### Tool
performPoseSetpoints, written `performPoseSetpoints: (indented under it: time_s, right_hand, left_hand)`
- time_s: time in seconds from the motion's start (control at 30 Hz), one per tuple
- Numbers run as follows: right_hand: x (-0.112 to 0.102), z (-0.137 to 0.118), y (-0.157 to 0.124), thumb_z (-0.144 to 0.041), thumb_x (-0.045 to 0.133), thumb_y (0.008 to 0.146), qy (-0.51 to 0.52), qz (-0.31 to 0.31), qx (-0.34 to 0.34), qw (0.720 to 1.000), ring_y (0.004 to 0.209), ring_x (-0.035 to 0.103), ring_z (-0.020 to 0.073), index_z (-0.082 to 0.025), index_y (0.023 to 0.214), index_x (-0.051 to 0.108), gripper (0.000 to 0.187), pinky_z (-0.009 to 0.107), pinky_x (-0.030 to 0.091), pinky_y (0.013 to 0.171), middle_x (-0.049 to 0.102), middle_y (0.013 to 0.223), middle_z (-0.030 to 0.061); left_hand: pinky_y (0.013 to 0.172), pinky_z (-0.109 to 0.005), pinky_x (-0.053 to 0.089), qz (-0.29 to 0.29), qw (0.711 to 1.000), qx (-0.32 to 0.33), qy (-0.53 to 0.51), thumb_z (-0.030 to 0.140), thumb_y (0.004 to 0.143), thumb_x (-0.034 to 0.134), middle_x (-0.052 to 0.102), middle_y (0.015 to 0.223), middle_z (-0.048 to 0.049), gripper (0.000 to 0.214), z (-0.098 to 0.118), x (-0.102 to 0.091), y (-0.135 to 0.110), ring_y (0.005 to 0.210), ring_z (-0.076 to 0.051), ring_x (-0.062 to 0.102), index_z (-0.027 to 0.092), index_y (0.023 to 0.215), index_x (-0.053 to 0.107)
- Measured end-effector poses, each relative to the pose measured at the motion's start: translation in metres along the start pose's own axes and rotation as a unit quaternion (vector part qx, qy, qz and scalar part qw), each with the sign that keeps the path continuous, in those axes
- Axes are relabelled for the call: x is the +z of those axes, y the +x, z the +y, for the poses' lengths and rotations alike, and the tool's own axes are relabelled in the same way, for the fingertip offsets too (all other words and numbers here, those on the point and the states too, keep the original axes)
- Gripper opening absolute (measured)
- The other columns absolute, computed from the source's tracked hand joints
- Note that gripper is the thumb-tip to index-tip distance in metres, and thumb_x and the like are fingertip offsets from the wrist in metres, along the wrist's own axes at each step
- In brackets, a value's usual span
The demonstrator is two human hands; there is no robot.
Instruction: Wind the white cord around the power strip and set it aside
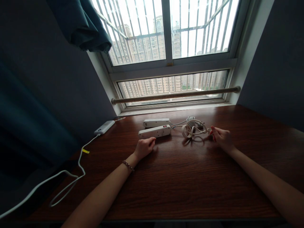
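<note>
Two white power strips lie side by side on the brown wooden table. The front power strip (154, 131) has a red switch at its right end; behind it is the rear power strip (156, 122). My left hand (144, 148), with a bracelet at the wrist, rests just in front of the front strip. Its fingers are curled, and no object shows in them. To the right of the strips lies a looped white power cord (187, 131). My right hand (222, 138) pinches that cord's right end; the fingers partly cover what is there. Another bundled cord (190, 119) sits behind it.
A white strip or adapter (104, 127) lies at the table's left edge, with a white cable (79, 161) trailing down and left. A yellow tag (85, 151) lies beside that cable. Beyond the wooden table (180, 183) are a barred window and a horizontal rail (175, 95).
</note>
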State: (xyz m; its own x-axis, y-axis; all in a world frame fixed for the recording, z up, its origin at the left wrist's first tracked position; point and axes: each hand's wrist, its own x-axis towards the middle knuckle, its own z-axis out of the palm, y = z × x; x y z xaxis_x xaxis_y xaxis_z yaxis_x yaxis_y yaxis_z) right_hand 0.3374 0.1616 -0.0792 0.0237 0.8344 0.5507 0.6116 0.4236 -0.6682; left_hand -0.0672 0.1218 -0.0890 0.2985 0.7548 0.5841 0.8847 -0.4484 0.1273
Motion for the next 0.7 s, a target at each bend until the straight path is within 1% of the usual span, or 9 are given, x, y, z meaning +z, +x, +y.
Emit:
performPoseSetpoints:
  time_s: [0.7]
  right_hand:
    - [0.0004,0.0032,0.0007,-0.051,0.038,0.087,-0.006,-0.001,-0.002,1.0,0.038,0.048,0.0113,-0.017,0.062,0.058,0.046,0.023,0.035,0.047,0.049,0.04,-0.0013]
  left_hand:
    - [0.059,-0.021,0.044,-0.003,1.0,-0.001,-0.006,0.028,0.083,0.046,0.069,0.08,-0.0012,0.022,0.0,0.0,0.0001,0.063,-0.012,0.063,0.02,0.094,0.064]
